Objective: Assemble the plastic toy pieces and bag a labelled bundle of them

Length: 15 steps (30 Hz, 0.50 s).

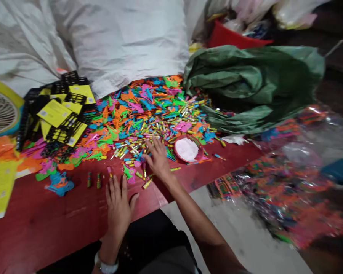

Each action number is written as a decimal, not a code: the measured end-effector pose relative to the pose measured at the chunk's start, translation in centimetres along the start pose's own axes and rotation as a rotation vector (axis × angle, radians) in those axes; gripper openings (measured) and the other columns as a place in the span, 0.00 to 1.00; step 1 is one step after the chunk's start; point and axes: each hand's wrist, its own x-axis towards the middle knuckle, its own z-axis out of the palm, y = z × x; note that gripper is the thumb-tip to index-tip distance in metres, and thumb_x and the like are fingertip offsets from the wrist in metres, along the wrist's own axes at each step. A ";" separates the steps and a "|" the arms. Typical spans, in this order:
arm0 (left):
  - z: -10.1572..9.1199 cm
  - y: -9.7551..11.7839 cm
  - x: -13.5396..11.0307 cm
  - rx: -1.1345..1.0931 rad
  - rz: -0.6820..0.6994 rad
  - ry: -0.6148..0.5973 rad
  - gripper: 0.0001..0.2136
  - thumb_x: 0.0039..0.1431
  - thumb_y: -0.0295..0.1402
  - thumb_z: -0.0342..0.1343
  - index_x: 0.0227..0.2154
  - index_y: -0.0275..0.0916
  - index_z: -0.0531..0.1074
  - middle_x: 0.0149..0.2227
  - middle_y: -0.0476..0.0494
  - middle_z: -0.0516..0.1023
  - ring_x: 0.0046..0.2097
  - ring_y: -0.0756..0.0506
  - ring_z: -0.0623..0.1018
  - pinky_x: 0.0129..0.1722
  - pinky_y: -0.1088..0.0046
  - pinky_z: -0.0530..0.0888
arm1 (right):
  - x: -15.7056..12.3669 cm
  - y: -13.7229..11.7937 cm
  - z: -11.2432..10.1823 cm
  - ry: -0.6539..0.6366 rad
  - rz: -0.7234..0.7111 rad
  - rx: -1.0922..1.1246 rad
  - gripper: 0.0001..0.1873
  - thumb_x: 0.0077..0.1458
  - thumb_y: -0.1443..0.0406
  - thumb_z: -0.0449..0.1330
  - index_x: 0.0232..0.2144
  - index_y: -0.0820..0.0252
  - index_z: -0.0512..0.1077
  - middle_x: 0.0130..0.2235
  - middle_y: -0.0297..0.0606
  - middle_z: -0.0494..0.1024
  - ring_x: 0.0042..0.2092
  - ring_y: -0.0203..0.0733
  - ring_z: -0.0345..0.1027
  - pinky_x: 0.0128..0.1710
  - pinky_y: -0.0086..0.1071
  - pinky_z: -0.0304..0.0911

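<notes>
My left hand [118, 205] lies over the front of the red table, fingers stretched out and thumb apart. Its fingertips are at a small pink-and-yellow tube [110, 172]; whether they press on it I cannot tell. Two similar green-patterned tubes, one of them the nearer tube [98, 180], stand to its left. My right hand [159, 161] reaches over the near edge of a heap of small coloured tubes [125, 148], fingers extended and somewhat apart, with no object visibly gripped. Behind lies a large pile of bright plastic pieces [137, 102]. A blue plastic bundle [60, 183] rests further left.
A small red basket [200, 152] holding white material stands right of my right hand. Black trays with yellow cards [55, 113] are heaped at left, beside a fan [2, 108]. A green sack [251, 83] lies open at right. Packed plastic bags [288, 194] cover the floor.
</notes>
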 end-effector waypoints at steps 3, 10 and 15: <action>0.0 0.0 0.4 -0.014 0.013 -0.011 0.36 0.68 0.45 0.53 0.72 0.35 0.49 0.73 0.21 0.46 0.74 0.25 0.47 0.67 0.36 0.57 | -0.5 6.0 -5.7 0.199 0.295 -0.145 0.26 0.67 0.59 0.52 0.62 0.66 0.67 0.64 0.60 0.67 0.66 0.55 0.59 0.63 0.51 0.57; 0.3 0.3 -0.3 -0.080 -0.100 0.022 0.33 0.67 0.44 0.54 0.69 0.35 0.56 0.72 0.23 0.53 0.74 0.28 0.49 0.67 0.38 0.58 | -2.0 13.8 -12.6 -0.007 0.759 -0.050 0.15 0.59 0.64 0.57 0.41 0.64 0.81 0.40 0.59 0.82 0.41 0.54 0.77 0.39 0.43 0.64; -1.2 2.2 1.0 -0.273 -0.118 0.009 0.29 0.70 0.41 0.49 0.69 0.33 0.56 0.71 0.26 0.58 0.73 0.34 0.56 0.68 0.46 0.64 | -3.9 11.6 -11.2 0.272 0.642 0.150 0.16 0.55 0.49 0.56 0.34 0.45 0.81 0.35 0.56 0.81 0.37 0.57 0.76 0.35 0.53 0.63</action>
